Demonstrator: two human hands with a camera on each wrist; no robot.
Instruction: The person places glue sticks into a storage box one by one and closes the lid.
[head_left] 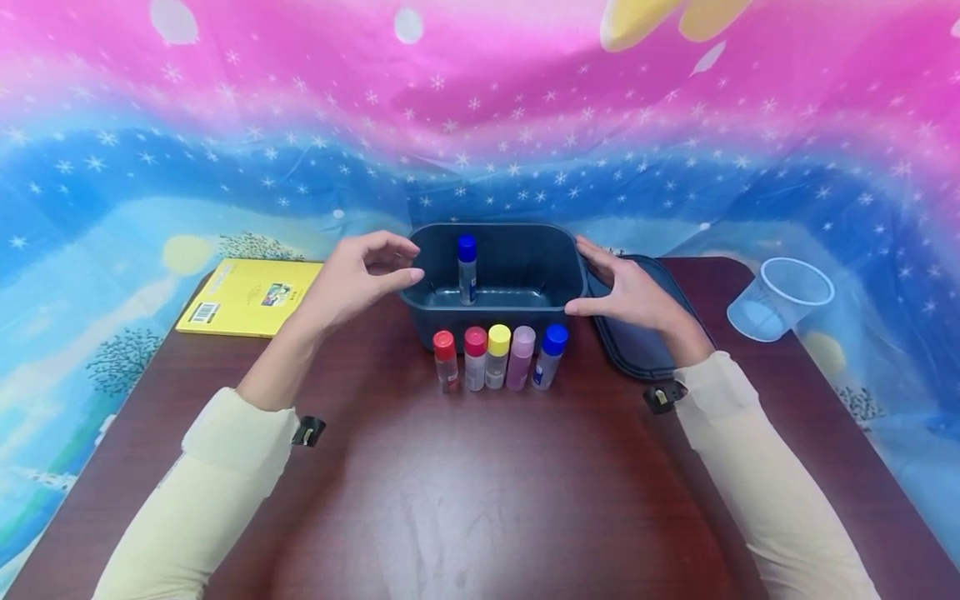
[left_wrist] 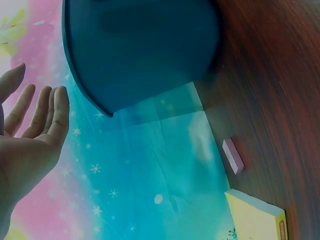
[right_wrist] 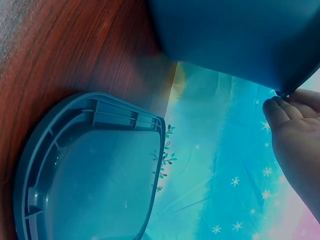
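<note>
Beside the wide left grip (head_left: pixel 352 275), the box (head_left: pixel 525 254) is touched by the wide right grip (head_left: pixel 633 292), a lid (head_left: pixel 648 350) partly hidden behind the latter; between them, bottles (head_left: pixel 497 360) are lined up.

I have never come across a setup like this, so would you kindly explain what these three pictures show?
There is no machine here: a person works with two bare hands at a brown table. The wide picture comes from a camera worn on the head, looking forward and down; the other two come from cameras on each wrist.

In the middle stands a dark bin with one blue-capped tube inside. A row of five capped tubes stands before it. A yellow book lies to the left; a dark lid and a clear cup are to the right.

Neither hand lifts anything. The right hand touches the bin's right end; the left hand is open beside the other end.
</note>
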